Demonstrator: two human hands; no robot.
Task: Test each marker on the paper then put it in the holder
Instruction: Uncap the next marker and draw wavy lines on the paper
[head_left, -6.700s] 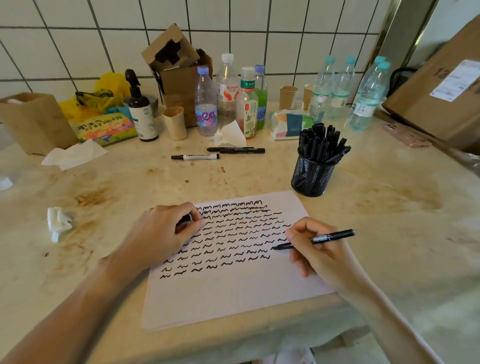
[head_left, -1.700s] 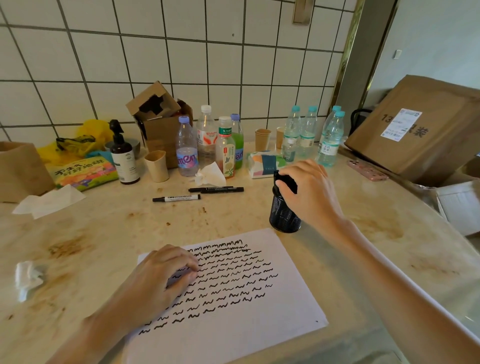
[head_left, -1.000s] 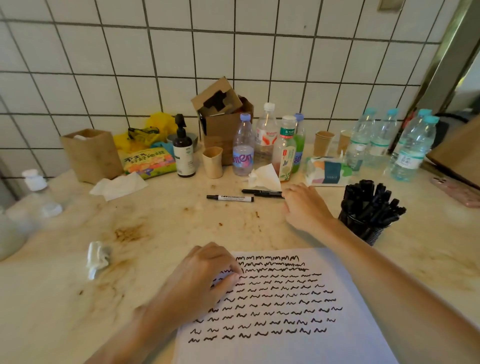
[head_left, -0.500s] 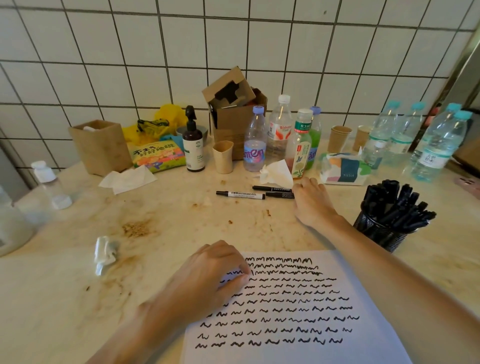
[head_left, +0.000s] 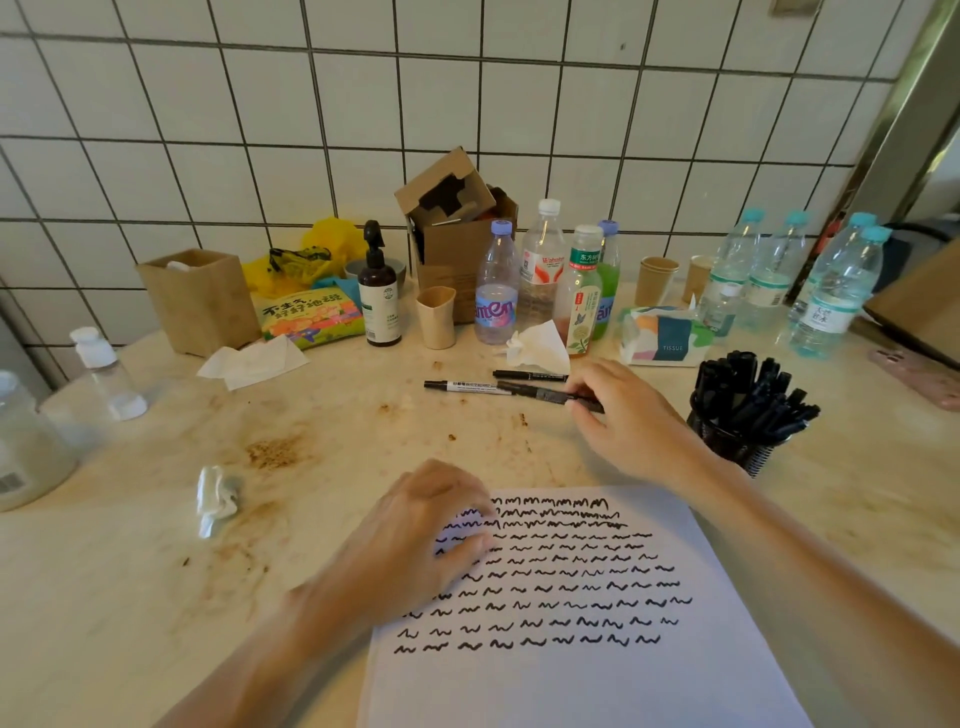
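A white sheet of paper (head_left: 597, 686) covered in rows of black squiggles lies at the table's near edge. My left hand (head_left: 415, 545) rests on its top left corner with fingers curled. My right hand (head_left: 623, 415) pinches a black marker (head_left: 540, 395) just above the table, its left end pointing left. Two more markers remain on the table: a white-labelled one (head_left: 467, 386) and a thin black one (head_left: 530, 375) behind it. The black mesh holder (head_left: 737, 447), full of several black markers, stands to the right of my right hand.
Along the tiled wall stand several bottles (head_left: 540, 270), paper cups (head_left: 435, 317), a cardboard box (head_left: 457, 228), a pump bottle (head_left: 378, 296), a tissue pack (head_left: 660, 338) and a snack bag (head_left: 306, 317). Crumpled tissues (head_left: 215, 499) lie on the stained table at left. A pink phone (head_left: 919, 374) lies far right.
My right hand left the holder, reached to the loose markers behind the paper and has now picked one up. My left hand stayed on the paper.
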